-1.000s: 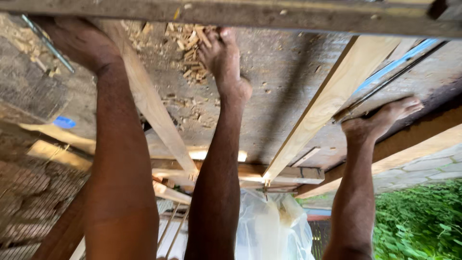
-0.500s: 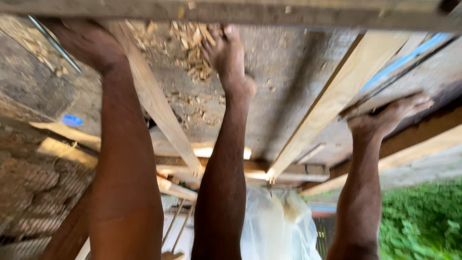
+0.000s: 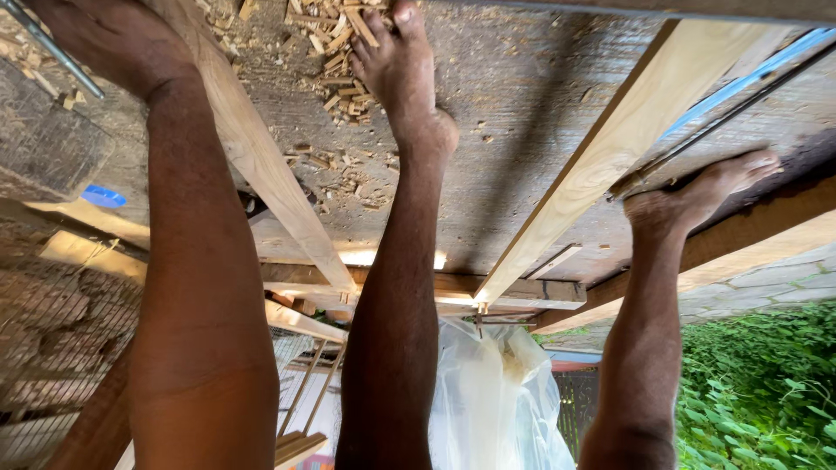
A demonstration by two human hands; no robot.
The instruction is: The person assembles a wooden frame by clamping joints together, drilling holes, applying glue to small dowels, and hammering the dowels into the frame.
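Three bare legs are filling the view, which is showing the scene upside down, with the concrete floor (image 3: 522,104) lying along the top of the frame. A crumpled, clear-white plastic bag (image 3: 488,392) is sitting low in the middle, behind the legs. A small, flat blue scrap (image 3: 103,196) is lying at the left edge, just below a panel of grey wire mesh (image 3: 43,148). A thin blue strip (image 3: 749,78) is running along the upper right, beside the long pale plank (image 3: 610,157).

Neither of the hands is showing anywhere, so I cannot tell whether they are spread or closed, or what they are holding. What is meeting the floor is feet. The nearest foot (image 3: 104,43), top left, is pressing down beside a second plank (image 3: 261,165) and close to a slim metal rod (image 3: 48,48). The middle foot (image 3: 396,70) is standing with its toes in a scatter of wood chips (image 3: 335,52) between the two planks. The far foot (image 3: 697,196), at the right, is resting just beside the long pale plank, which is lying flat on the floor and slanting away towards stacked timber. Green leaves (image 3: 758,392) are growing at the lower right.
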